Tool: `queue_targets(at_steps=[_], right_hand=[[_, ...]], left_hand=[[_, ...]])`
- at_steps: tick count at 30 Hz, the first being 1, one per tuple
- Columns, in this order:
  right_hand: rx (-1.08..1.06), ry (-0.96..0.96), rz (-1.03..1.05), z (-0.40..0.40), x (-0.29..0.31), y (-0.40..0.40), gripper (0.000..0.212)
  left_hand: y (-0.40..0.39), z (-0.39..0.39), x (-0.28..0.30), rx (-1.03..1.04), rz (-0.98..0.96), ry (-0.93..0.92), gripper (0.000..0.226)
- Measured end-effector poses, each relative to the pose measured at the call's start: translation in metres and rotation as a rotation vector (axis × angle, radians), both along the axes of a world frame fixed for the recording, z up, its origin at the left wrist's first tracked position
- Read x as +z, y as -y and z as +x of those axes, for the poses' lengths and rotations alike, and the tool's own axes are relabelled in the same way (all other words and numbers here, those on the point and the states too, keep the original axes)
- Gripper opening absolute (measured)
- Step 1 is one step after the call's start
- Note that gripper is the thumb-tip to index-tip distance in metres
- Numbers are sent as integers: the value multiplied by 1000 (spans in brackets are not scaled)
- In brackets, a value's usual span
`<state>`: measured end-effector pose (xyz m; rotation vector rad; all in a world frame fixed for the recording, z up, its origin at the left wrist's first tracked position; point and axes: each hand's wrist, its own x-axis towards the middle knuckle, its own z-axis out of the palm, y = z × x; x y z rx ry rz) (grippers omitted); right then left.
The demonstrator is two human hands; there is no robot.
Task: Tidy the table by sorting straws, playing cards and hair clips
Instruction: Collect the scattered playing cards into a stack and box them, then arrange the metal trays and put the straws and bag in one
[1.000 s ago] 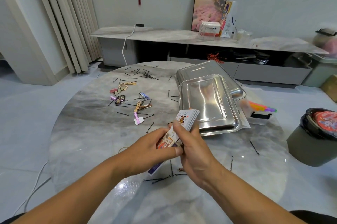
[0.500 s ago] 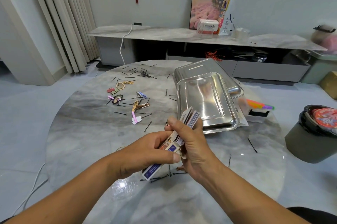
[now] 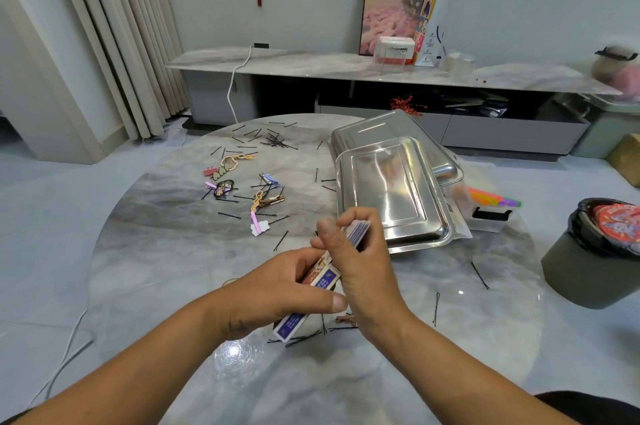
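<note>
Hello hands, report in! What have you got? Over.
Left hand grips the card box. Right hand holds the playing cards above it. Hair clips loose on table. Nothing blocking.

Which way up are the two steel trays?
Upside down: both steel trays show raised flat bottoms, rims down on the table, the nearer overlapping the farther.

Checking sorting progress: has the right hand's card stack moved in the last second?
Yes. The card stack in the right hand tilted from upright toward the steel tray.
</note>
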<state>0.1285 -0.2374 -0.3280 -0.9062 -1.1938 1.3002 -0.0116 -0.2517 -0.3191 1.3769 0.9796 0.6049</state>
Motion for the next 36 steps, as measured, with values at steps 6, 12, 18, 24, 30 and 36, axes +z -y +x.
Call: queue_targets(at_steps=[6,12,18,24,30,36], right_hand=[[88,250,-69,-4,-8,5,57],[136,481,115,-3,-19,14,48],[175,488,-55,-4,-20,14,54],[-63,256,-410,1,-24,-10,11],[-165,82,-602,1,-31,-30,17],[-212,182,-458,4,-15,-49,19]], left_hand=[[-7,-5,-2,173,30,43,37],[-11,-10,-6,265,99,-66,32],[-23,-32,-1,339,316,-373,62],[-65,-103,-13,356,408,-1000,84],[-99,-130,-40,260,432,-1178,92],[-111,-132,-63,256,341,-1115,100]])
